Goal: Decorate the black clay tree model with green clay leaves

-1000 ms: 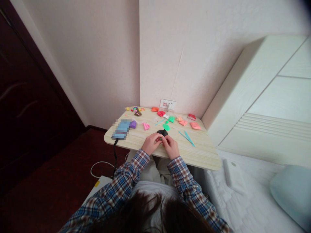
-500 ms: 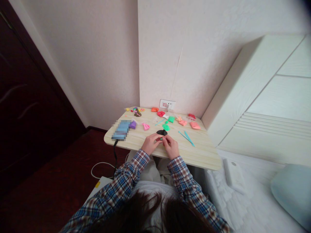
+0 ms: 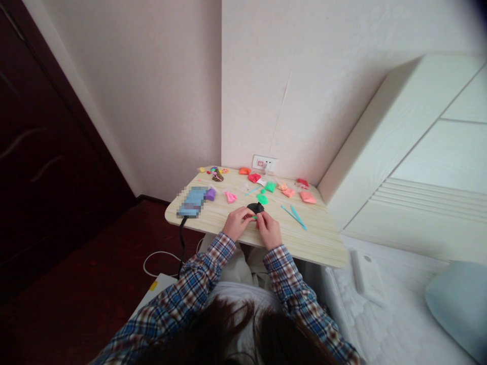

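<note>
Our left hand (image 3: 236, 223) and right hand (image 3: 269, 230) meet above the near edge of the surface (image 3: 317, 246), thumbs and fingers nearly closed, pinching a small green piece (image 3: 254, 217) between them. Just beyond our fingertips lies a round black base (image 3: 254, 208), then a flat green shape (image 3: 262, 199). Two blue tools (image 3: 298, 217) lie toward the right edge; a pixelated flat object (image 3: 193, 203) rests by the left edge. Along the far edge we see a red packet (image 3: 253, 178) and an orange packet (image 3: 244, 171).

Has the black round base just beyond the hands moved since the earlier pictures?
No. Judged against the wall socket, the black round base keeps its place; both drift slightly right together, so the camera moved.
</note>
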`<control>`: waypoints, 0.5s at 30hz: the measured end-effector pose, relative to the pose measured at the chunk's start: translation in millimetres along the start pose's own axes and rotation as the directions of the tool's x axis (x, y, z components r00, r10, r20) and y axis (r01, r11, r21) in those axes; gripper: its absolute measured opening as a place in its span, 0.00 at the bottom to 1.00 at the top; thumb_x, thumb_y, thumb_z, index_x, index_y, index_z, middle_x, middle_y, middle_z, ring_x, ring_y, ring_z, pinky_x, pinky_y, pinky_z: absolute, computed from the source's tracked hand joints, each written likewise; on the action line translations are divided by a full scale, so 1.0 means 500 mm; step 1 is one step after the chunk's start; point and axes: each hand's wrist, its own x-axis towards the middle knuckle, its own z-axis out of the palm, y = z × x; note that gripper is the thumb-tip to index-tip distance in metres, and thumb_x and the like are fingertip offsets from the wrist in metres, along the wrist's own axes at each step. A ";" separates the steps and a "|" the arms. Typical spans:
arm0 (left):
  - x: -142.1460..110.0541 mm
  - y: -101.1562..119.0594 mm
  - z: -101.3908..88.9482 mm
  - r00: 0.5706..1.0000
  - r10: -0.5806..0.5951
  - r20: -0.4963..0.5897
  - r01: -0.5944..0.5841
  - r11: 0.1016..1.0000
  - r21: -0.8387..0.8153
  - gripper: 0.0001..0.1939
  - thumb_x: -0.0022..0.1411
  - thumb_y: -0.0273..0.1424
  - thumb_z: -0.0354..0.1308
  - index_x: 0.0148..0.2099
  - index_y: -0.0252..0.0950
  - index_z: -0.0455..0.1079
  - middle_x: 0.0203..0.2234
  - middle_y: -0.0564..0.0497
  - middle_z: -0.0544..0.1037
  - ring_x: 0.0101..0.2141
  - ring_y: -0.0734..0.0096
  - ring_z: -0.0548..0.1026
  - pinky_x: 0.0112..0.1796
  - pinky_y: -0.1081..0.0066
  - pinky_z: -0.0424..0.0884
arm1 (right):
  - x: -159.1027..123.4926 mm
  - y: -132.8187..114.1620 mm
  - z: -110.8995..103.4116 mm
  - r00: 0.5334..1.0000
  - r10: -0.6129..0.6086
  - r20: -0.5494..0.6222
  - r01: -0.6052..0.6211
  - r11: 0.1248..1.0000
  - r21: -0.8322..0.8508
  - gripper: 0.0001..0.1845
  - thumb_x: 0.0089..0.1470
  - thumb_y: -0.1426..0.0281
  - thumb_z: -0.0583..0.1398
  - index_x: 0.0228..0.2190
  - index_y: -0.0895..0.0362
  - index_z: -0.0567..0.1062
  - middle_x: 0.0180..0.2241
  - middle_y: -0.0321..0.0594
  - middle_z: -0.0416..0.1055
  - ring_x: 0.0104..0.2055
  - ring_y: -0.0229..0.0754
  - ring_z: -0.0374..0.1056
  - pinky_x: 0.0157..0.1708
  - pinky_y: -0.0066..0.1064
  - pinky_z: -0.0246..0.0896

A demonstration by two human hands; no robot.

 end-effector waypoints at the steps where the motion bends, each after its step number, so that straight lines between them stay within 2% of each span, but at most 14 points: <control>1: 0.000 -0.001 0.000 1.000 -0.002 -0.002 0.002 1.000 0.006 0.04 0.59 0.27 0.56 0.33 0.34 0.71 0.27 0.52 0.74 0.29 0.73 0.71 0.34 0.72 0.69 | -0.001 -0.001 -0.001 1.000 -0.002 0.006 0.002 1.000 0.002 0.19 0.58 0.58 0.47 0.22 0.54 0.66 0.18 0.34 0.64 0.22 0.38 0.60 0.26 0.29 0.52; 7: -0.001 -0.003 -0.001 1.000 -0.005 0.000 0.005 1.000 0.023 0.05 0.59 0.26 0.56 0.32 0.34 0.71 0.26 0.52 0.73 0.29 0.73 0.71 0.34 0.72 0.68 | -0.002 -0.007 -0.002 1.000 -0.002 0.012 0.002 1.000 0.010 0.18 0.56 0.57 0.50 0.24 0.55 0.68 0.18 0.34 0.65 0.21 0.37 0.61 0.25 0.28 0.52; 12: -0.001 0.003 0.000 1.000 0.008 0.012 -0.008 1.000 -0.011 0.04 0.59 0.26 0.56 0.37 0.35 0.71 0.30 0.52 0.75 0.30 0.73 0.72 0.34 0.73 0.70 | -0.001 -0.001 -0.002 0.999 0.026 -0.019 -0.026 1.000 0.010 0.18 0.56 0.57 0.49 0.23 0.54 0.68 0.17 0.33 0.64 0.21 0.37 0.60 0.24 0.28 0.51; 15: 0.000 0.006 -0.001 1.000 0.018 0.012 -0.018 0.999 -0.028 0.04 0.59 0.27 0.56 0.37 0.35 0.72 0.29 0.52 0.75 0.30 0.74 0.72 0.34 0.74 0.70 | -0.001 0.002 -0.002 0.999 0.038 -0.033 -0.038 0.999 0.006 0.18 0.57 0.57 0.48 0.23 0.54 0.67 0.17 0.33 0.63 0.20 0.37 0.59 0.24 0.28 0.51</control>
